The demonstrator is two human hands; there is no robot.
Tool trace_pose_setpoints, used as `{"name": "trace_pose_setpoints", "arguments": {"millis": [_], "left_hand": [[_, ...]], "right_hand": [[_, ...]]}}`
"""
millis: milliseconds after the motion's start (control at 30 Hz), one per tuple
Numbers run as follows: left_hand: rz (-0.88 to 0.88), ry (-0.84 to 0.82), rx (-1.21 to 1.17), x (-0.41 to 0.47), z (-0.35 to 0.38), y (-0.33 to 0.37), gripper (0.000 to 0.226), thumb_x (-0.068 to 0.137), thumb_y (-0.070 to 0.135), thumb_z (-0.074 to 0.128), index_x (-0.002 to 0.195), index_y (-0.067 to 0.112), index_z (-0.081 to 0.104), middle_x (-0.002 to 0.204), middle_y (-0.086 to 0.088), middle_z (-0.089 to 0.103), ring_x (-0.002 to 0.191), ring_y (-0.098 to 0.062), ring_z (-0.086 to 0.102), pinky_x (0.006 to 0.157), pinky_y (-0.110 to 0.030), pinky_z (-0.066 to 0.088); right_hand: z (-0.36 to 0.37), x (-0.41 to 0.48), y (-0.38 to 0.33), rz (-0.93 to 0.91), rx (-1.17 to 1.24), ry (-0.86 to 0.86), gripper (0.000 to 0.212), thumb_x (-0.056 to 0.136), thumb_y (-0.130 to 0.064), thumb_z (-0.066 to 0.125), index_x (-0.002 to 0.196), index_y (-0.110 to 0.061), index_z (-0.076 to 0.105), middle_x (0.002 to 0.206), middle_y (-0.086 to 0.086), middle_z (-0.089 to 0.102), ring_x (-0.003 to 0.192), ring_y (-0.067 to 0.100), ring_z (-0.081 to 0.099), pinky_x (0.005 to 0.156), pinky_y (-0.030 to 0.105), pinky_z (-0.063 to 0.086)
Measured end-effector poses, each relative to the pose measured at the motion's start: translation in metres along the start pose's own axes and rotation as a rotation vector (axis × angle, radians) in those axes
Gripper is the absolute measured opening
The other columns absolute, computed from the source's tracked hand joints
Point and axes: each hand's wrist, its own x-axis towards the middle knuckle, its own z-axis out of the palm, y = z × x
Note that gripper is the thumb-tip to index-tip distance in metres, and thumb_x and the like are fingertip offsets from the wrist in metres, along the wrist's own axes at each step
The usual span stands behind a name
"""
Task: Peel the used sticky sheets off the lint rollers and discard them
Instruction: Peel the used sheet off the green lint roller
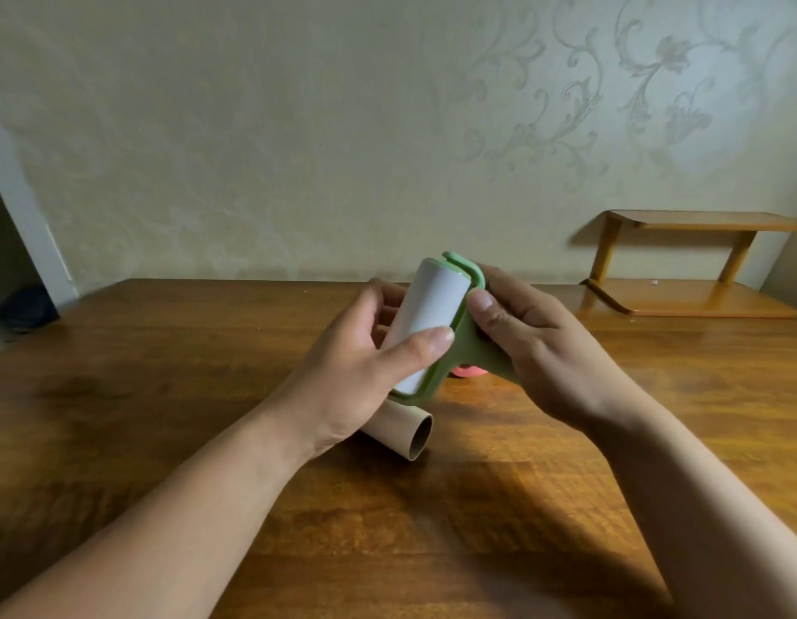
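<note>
I hold the green lint roller between my hands, above the worktop. My left hand wraps its white roll; my right hand grips the handle.

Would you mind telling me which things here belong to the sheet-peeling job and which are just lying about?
Part of the job:
- green lint roller, held by the left hand and right hand

Just lying about:
- bare cardboard tube on the table
- pink object, mostly hidden
- wooden shelf
</note>
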Motion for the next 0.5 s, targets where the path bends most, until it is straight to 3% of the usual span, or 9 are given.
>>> {"name": "trace_pose_setpoints", "arguments": {"millis": [200, 367, 500], "left_hand": [[-0.01, -0.049, -0.088, -0.001, 0.001, -0.005, 0.077, 0.073, 0.068, 0.087, 0.138, 0.041, 0.054, 0.122, 0.01, 0.072, 0.114, -0.011, 0.076, 0.086, -0.027, 0.062], [0.012, -0.027, -0.187, -0.002, 0.001, 0.003, 0.051, 0.09, 0.06, 0.069, 0.129, 0.027, 0.07, 0.103, 0.009, 0.078, 0.093, -0.009, 0.076, 0.073, -0.024, 0.059], [-0.041, -0.093, -0.288, -0.004, 0.001, 0.005, 0.048, 0.096, 0.066, 0.058, 0.122, 0.033, 0.082, 0.107, -0.003, 0.081, 0.096, -0.02, 0.078, 0.078, -0.035, 0.063]], "right_hand": [[0.002, 0.0, 0.0, -0.034, -0.057, 0.019, 0.038, 0.115, -0.04, 0.05, 0.152, -0.043, 0.058, 0.127, -0.009, 0.075, 0.115, 0.015, 0.075, 0.084, 0.034, 0.066], [0.002, -0.001, -0.004, -0.088, -0.09, 0.023, 0.038, 0.115, -0.04, 0.051, 0.152, -0.041, 0.059, 0.13, -0.011, 0.076, 0.12, 0.012, 0.073, 0.091, 0.034, 0.065], [0.007, -0.002, -0.005, -0.109, -0.099, 0.073, 0.034, 0.115, -0.035, 0.053, 0.147, -0.035, 0.064, 0.11, -0.016, 0.078, 0.106, 0.008, 0.075, 0.083, 0.025, 0.062]]}}
